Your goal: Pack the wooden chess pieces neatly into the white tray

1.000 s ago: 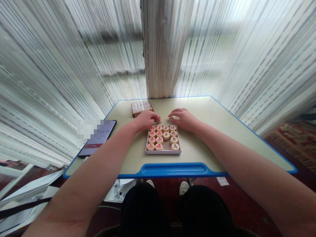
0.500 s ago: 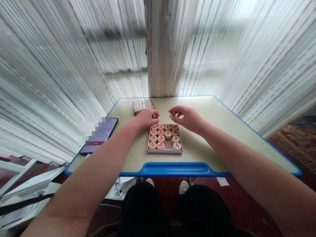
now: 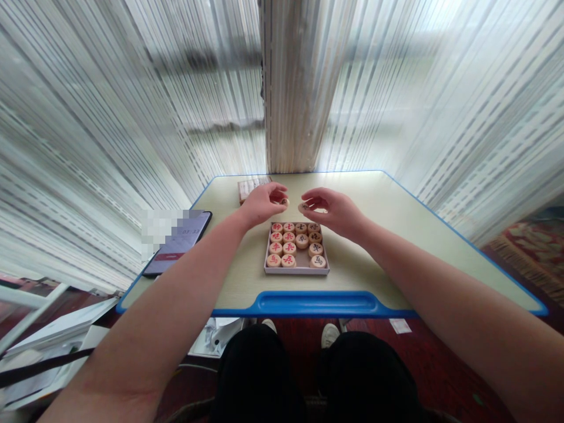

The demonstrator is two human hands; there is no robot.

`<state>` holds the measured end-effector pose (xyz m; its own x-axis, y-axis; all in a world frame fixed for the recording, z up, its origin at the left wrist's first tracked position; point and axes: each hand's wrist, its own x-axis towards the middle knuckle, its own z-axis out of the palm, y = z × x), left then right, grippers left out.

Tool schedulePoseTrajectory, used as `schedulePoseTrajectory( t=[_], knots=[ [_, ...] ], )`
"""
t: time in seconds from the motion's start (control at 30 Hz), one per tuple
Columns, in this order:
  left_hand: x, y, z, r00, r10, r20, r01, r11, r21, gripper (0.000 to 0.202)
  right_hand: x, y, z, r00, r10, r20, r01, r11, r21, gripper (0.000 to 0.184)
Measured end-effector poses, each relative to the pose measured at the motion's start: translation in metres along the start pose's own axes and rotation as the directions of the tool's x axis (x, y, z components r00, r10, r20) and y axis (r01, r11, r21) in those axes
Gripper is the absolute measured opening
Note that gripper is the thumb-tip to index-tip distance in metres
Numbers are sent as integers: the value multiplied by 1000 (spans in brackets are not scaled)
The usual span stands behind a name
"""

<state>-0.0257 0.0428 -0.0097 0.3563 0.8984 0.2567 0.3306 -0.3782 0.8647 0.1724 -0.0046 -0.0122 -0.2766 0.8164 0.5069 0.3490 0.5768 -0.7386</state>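
A shallow grey tray (image 3: pixel 297 271) lies on the desk and holds several round wooden chess pieces (image 3: pixel 289 238) marked in red and black. Just beyond its far edge, my left hand (image 3: pixel 259 205) is raised and pinches one wooden piece (image 3: pixel 284 201) between thumb and fingers. My right hand (image 3: pixel 332 211) faces it, also lifted off the desk, pinching another wooden piece (image 3: pixel 304 207). The two held pieces are a short gap apart above the tray's back row.
The pale desk (image 3: pixel 396 235) has a blue rim with a pencil groove (image 3: pixel 315 302) at the front. A phone (image 3: pixel 178 242) lies at the left. A small brown box (image 3: pixel 247 188) sits behind my left hand. Curtains hang close behind the desk.
Both hands have lifted off the desk behind the tray, each bringing up a wooden piece. The pieces in the tray have not moved.
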Motion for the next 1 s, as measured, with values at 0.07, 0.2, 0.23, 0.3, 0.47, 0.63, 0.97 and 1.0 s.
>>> schedulePoseTrajectory(
  t=[0.07, 0.2, 0.23, 0.3, 0.47, 0.63, 0.97, 1.0],
  knots=[
    [-2, 5, 1, 999, -22, 26, 24, 997, -76, 35, 0, -1, 0, 1000, -20, 17, 20, 1000, 13, 22],
    [-5, 11, 4, 998, -31, 57, 38, 993, -113, 30, 0, -4, -1, 998, -67, 17, 67, 998, 17, 16],
    [-5, 12, 5, 998, -31, 60, 39, 991, -125, 32, 0, -4, -1, 997, -71, 7, 71, 997, 21, 16],
    [-6, 13, 6, 998, -29, 60, 38, 986, -162, 41, -1, -6, -1, 997, -80, -13, 80, 996, 29, 16],
    [-10, 17, 9, 993, -14, 114, 40, 972, -232, 56, -1, -10, -2, 990, -143, -14, 143, 990, -19, 11],
    [-13, 20, 10, 974, 9, 227, 57, 957, -283, 56, -2, -12, -3, 970, -239, 30, 241, 956, -165, 5],
    [-14, 24, 8, 962, 9, 273, 93, 929, -359, 43, -3, -14, -5, 960, -272, 70, 281, 936, -213, 16],
    [-14, 24, 8, 963, 17, 269, 85, 928, -363, 40, -3, -14, -5, 959, -273, 73, 282, 938, -200, 17]
  ],
)
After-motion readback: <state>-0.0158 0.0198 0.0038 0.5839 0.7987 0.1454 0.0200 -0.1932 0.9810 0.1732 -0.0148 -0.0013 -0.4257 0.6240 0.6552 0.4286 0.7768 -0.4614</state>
